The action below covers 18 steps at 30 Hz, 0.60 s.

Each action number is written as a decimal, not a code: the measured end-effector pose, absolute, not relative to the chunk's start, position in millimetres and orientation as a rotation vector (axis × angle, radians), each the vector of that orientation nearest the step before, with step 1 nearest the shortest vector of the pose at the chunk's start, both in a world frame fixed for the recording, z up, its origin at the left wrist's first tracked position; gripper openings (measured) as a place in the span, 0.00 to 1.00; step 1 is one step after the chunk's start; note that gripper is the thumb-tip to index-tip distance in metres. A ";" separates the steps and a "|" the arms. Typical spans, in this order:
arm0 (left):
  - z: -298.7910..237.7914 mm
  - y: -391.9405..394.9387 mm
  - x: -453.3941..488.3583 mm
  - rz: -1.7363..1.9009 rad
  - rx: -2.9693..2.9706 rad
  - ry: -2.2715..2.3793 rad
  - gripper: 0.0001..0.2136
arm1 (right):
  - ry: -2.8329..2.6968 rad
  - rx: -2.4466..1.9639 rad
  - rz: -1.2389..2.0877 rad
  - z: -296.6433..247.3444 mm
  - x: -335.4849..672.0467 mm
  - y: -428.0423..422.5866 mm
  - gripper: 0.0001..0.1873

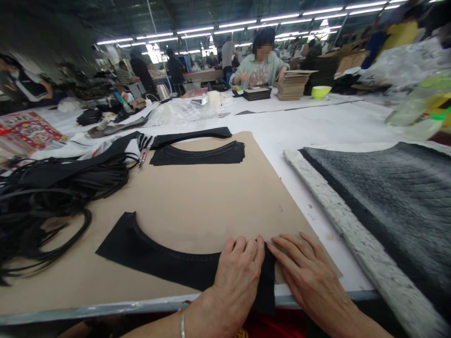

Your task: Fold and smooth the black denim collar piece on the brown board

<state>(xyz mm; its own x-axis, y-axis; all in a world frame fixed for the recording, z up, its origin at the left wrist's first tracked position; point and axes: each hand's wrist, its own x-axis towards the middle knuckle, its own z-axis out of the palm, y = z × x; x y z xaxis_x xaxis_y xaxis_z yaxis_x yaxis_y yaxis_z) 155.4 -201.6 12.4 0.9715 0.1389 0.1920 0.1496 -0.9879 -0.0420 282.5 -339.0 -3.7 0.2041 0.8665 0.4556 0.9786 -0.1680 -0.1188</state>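
A black curved piece of fabric or leather (169, 265) lies along the near edge of the table on a brown sheet, its concave edge facing away from me. My left hand (237, 270) is closed over its right part, the curled fingertips at the upper edge. My right hand (303, 263) rests just right of it with the fingers stretched out, the index fingertip at the piece's upper right corner. The piece's right end hangs a little over the table edge. What lies under my left palm is hidden.
Similar black pieces (199, 154) lie farther back on the brown sheet (197, 202). A heap of black strips (63, 183) is at left. At right, a dark grey textured sheet (384, 188) lies on a pale padded board (338, 230). A person (260, 65) sits opposite beside stacked brown pieces (292, 85).
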 end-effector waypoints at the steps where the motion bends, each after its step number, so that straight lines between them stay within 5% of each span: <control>1: 14.2 -200.5 153.8 -0.300 -3.097 -0.232 0.23 | -1.742 -2.096 -0.423 -4.6 284.3 -339.5 0.20; 4: 18.6 -192.3 143.7 -0.394 -3.276 -0.336 0.25 | -1.840 -2.065 -0.478 -8.2 291.9 -340.7 0.20; 10: 16.7 -165.8 102.6 -1.018 -3.403 -0.811 0.12 | -1.777 -2.078 -0.366 -8.4 296.6 -342.3 0.18; 18: 5.6 -162.1 80.1 -0.657 -3.406 -0.438 0.17 | -1.640 -2.149 -0.207 3.2 300.0 -341.1 0.19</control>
<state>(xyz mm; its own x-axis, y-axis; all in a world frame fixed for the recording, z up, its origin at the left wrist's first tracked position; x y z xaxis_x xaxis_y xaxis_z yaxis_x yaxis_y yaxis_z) 80.1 -162.1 5.6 0.9012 0.3017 0.3112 0.1711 -0.9072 0.3843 300.0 -341.1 3.2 0.2901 0.8835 0.3677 0.9471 -0.2100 -0.2427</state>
